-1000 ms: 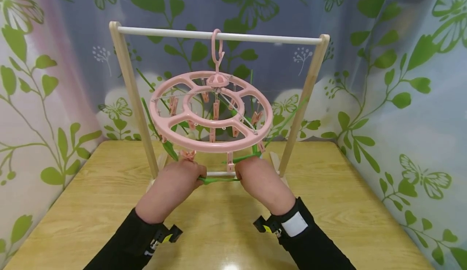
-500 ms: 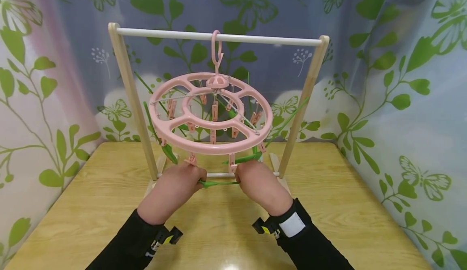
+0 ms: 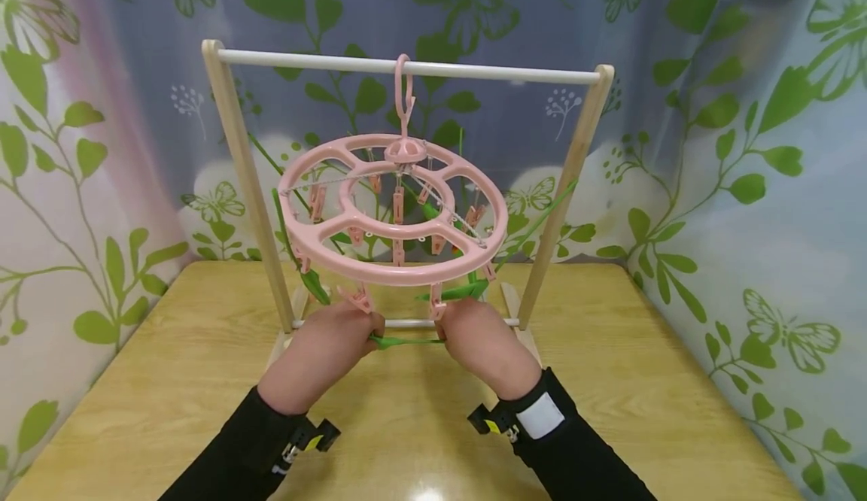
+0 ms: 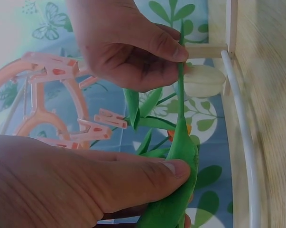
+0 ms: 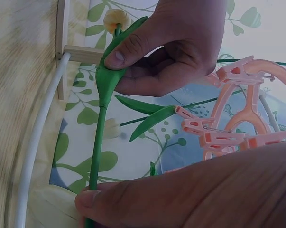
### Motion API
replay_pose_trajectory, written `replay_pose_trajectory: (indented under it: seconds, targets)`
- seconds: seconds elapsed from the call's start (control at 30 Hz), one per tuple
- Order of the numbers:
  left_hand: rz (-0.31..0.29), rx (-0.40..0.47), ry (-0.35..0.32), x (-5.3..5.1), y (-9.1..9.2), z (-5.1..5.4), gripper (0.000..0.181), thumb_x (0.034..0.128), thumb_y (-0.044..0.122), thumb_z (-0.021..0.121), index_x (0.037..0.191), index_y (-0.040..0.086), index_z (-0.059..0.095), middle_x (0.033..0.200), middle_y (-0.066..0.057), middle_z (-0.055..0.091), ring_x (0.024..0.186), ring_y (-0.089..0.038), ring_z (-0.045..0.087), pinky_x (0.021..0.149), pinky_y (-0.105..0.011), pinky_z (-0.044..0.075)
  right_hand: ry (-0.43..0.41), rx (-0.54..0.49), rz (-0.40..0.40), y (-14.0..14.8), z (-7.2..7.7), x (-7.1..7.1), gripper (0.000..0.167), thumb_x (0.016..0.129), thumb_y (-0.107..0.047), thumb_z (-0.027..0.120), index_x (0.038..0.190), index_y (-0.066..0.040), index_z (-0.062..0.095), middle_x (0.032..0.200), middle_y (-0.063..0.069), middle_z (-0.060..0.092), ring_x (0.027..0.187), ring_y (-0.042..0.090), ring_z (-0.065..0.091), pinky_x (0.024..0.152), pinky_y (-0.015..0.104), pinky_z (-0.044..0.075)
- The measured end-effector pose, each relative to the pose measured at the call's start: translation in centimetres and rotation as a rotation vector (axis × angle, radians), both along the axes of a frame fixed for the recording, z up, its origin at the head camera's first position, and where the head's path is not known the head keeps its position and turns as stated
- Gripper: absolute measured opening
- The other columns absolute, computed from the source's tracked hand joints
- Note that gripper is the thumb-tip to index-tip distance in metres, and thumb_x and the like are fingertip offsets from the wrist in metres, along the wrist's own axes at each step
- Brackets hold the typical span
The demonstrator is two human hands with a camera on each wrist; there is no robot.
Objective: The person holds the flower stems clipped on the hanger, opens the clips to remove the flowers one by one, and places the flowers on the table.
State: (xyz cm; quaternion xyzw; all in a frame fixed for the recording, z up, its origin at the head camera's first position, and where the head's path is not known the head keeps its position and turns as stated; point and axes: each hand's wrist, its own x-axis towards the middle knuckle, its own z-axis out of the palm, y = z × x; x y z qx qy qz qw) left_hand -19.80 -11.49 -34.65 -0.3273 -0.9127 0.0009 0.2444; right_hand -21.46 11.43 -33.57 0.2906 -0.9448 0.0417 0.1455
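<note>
Head view: green stem (image 3: 416,341) at lower centre, long axis left to right.
Left hand (image 3: 332,338) pinches the leaf (image 4: 181,147), right hand (image 3: 482,343) the bare stem; pink clips (image 3: 436,302) show just above both, neither clearly nearer.

A light wood-grain table (image 3: 169,396) supports a footed rack (image 3: 588,126): two wooden posts (image 3: 241,155), an upper white rod (image 3: 305,61) and a lower white rod (image 3: 409,323) between them. Curtains (image 3: 535,27) with a green leaf-and-butterfly print enclose the rear and both sides.
</note>
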Motion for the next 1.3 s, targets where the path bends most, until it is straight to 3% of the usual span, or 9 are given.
replay_pose_trajectory:
  seconds: [0.27,0.43,0.53,0.7,0.8,1.07,1.3]
  targets:
    - [0.028,-0.078,-0.029,-0.6,0.3,-0.5,0.018,0.0751,0.023,0.088,0.087,0.019,0.075,0.082,0.004,0.067,0.070,-0.009,0.060,0.055,-0.020,0.047,0.030,-0.033,0.032,0.1,-0.6,0.1,0.028,0.094,-0.002,0.063,0.070,-0.015,0.057,0.057,-0.008,0.042,0.052,0.007,0.040,0.050,0.023,0.031]
    - [0.036,-0.119,-0.031,-1.1,0.3,-0.3,0.018,0.0757,0.028,0.087,0.083,0.019,0.074,0.076,0.005,0.064,0.063,-0.006,0.054,0.054,-0.020,0.045,0.031,-0.053,0.042,0.1,-0.7,-0.2,0.029,0.094,-0.002,0.062,0.069,-0.014,0.056,0.058,-0.007,0.041,0.053,0.008,0.039,0.051,0.023,0.030]
    - [0.030,-0.100,-0.083,-1.3,0.3,-0.4,0.016,0.0764,0.026,0.087,0.082,0.018,0.074,0.075,0.005,0.065,0.062,-0.005,0.054,0.056,-0.021,0.046,0.021,-0.036,0.042,0.0,-1.1,-0.5,0.027,0.094,-0.002,0.064,0.070,-0.014,0.057,0.059,-0.007,0.041,0.054,0.009,0.039,0.051,0.023,0.029]
    - [0.028,-0.037,-0.234,-1.5,-0.1,-0.8,0.012,0.0782,0.020,0.085,0.083,0.019,0.074,0.077,0.007,0.066,0.067,-0.006,0.059,0.060,-0.021,0.047,-0.005,-0.007,0.052,-0.3,-1.8,-0.7,0.025,0.094,0.000,0.061,0.074,-0.014,0.058,0.061,-0.007,0.044,0.055,0.007,0.041,0.051,0.021,0.032]
    - [0.015,-0.001,-0.271,-1.6,-0.3,-1.1,0.012,0.0791,0.017,0.084,0.082,0.019,0.073,0.076,0.008,0.064,0.069,-0.006,0.060,0.061,-0.021,0.047,-0.010,-0.022,0.048,-0.4,-1.9,-0.8,0.025,0.097,-0.001,0.058,0.074,-0.013,0.057,0.061,-0.007,0.045,0.055,0.008,0.042,0.050,0.022,0.033]
    - [0.005,-0.015,-0.243,-1.7,-0.3,-1.7,0.016,0.0772,0.015,0.085,0.076,0.018,0.070,0.071,0.007,0.064,0.065,-0.006,0.059,0.059,-0.021,0.046,-0.062,-0.076,0.058,-0.7,-2.2,-0.9,0.028,0.102,-0.006,0.052,0.075,-0.012,0.056,0.061,-0.005,0.046,0.054,0.010,0.043,0.049,0.023,0.035]
    - [0.020,0.009,-0.267,-2.5,0.3,-2.2,0.031,0.0762,0.011,0.085,0.064,0.020,0.058,0.060,0.011,0.047,0.059,-0.003,0.042,0.059,-0.021,0.039,-0.065,-0.078,0.087,-0.3,-2.5,-1.6,0.035,0.103,-0.002,0.048,0.069,-0.011,0.056,0.060,-0.004,0.043,0.055,0.010,0.042,0.050,0.023,0.036]
